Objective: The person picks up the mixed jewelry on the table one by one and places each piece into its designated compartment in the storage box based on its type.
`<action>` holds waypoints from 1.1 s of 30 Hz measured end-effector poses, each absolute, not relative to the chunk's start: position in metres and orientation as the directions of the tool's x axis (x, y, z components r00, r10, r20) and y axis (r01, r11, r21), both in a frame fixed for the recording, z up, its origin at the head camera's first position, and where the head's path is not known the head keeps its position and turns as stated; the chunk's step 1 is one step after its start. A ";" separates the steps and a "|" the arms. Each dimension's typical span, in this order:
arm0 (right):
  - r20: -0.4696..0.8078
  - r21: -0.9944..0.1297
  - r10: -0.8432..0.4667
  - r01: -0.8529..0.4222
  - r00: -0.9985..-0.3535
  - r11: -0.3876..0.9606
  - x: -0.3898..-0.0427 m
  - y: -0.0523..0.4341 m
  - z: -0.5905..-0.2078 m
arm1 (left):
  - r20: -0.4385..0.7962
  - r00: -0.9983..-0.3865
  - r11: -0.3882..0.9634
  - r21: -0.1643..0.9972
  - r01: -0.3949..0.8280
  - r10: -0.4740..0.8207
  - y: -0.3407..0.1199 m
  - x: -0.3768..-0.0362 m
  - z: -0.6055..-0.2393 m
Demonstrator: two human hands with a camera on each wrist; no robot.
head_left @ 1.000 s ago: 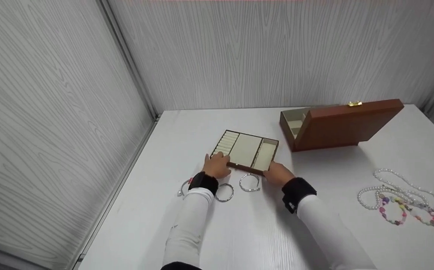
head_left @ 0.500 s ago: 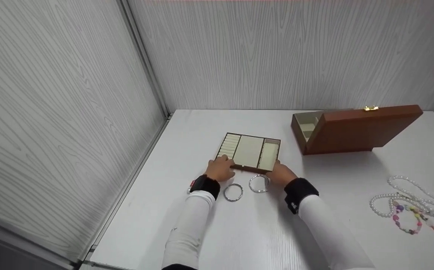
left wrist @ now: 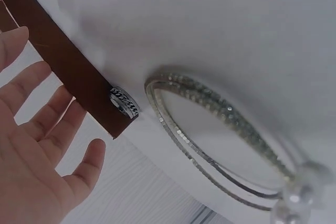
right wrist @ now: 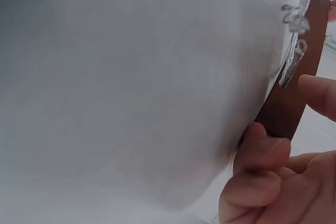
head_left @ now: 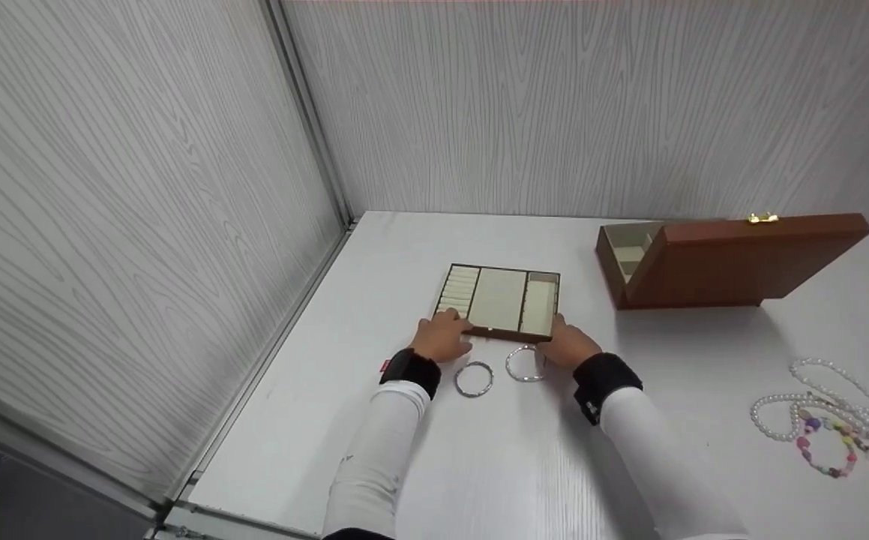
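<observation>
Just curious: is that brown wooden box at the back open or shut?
Open. The brown box has its lid raised, showing cream compartments inside at its left end.

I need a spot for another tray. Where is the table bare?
Bare: between the tray and the back wall, and the near edge of the table. Crowded: two bangles between both hands, and necklaces far right.

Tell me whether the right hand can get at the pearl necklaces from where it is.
Probably yes. The right hand rests at the tray; the pearl necklaces lie off to its right on bare table, nothing between them. Whether the arm stretches that far is uncertain.
</observation>
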State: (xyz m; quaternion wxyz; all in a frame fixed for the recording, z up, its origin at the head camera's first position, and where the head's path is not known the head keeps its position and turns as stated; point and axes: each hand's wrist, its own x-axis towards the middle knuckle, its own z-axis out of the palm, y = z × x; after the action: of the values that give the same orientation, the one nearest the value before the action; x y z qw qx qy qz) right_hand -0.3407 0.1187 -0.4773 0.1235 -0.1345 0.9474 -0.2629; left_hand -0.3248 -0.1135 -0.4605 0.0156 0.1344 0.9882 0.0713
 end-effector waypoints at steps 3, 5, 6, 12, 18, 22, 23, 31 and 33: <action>-0.184 -0.516 -0.276 -0.147 -0.943 0.844 -0.336 0.132 -0.471 | 0.028 -0.969 0.962 0.115 0.249 0.247 -0.098 -0.331 -0.453; -0.186 -0.523 -0.231 -0.103 -0.955 0.846 -0.333 0.144 -0.466 | 0.063 -0.967 0.960 0.120 0.255 0.249 -0.081 -0.337 -0.446; -0.182 -0.529 -0.200 -0.076 -0.963 0.845 -0.331 0.151 -0.464 | 0.075 -0.963 0.954 0.137 0.268 0.260 -0.071 -0.340 -0.442; -0.076 -0.552 0.003 0.045 -0.997 0.832 -0.318 0.219 -0.457 | 0.099 -0.899 0.835 0.340 0.433 0.426 0.006 -0.346 -0.425; 0.079 -0.657 0.177 0.082 -0.981 0.749 -0.310 0.290 -0.444 | 0.158 -0.886 0.722 0.525 0.450 0.437 0.052 -0.338 -0.420; 0.099 -0.770 0.229 0.071 -0.968 0.634 -0.318 0.311 -0.421 | 0.187 -0.894 0.712 0.548 0.439 0.407 0.055 -0.337 -0.417; 0.095 -0.798 0.230 0.064 -0.968 0.600 -0.320 0.313 -0.416 | 0.192 -0.895 0.716 0.543 0.439 0.403 0.054 -0.337 -0.416; 0.043 -0.947 0.206 0.026 -0.978 0.321 -0.325 0.319 -0.399 | 0.125 -0.878 0.681 0.585 0.441 0.462 0.045 -0.337 -0.420; 0.011 -0.958 0.214 0.051 -0.977 0.282 -0.323 0.321 -0.400 | 0.107 -0.875 0.661 0.613 0.433 0.473 0.043 -0.336 -0.423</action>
State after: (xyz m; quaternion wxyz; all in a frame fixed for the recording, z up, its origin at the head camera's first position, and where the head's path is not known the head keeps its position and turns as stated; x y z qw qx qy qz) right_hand -0.3230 0.3208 -0.4005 -0.0688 0.0832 0.7977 -0.5933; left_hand -0.3364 0.0429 -0.4230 0.0307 0.2486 0.9109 0.3279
